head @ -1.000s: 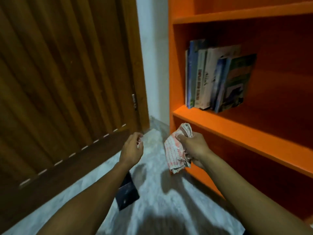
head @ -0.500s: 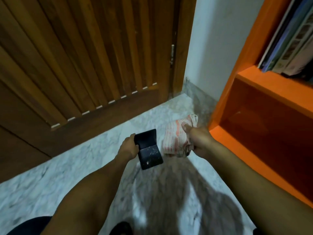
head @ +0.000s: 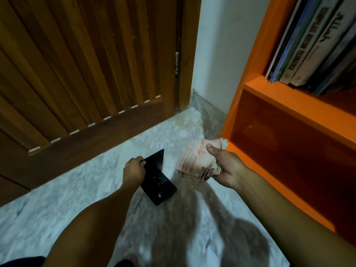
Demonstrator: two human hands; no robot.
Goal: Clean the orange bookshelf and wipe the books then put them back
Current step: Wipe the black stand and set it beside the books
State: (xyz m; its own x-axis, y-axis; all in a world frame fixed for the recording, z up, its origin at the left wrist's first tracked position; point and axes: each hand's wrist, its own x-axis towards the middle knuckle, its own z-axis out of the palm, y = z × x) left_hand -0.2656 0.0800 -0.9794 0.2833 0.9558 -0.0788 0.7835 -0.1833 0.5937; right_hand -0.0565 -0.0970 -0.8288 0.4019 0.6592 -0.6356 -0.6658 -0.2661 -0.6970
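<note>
- The left hand point(head: 133, 170) has its fingers curled round the cover of a black book point(head: 157, 180), which rests opened on the marble floor point(head: 57, 199).
- The right hand point(head: 224, 168) clutches a bunched checked cloth point(head: 198, 158), just beside the orange bookshelf point(head: 289, 105) edge.
- More books point(head: 308, 45) stand on the shelf above.
- A wooden door point(head: 86, 64) bounds the floor behind.

Dim indoor light from above behind me; my shadow falls dark across pale floor point(head: 57, 209). Lower shelf point(head: 289, 151) murky. Wide-angle bends door point(head: 86, 64) edges. Slight softness throughout, no glare.
</note>
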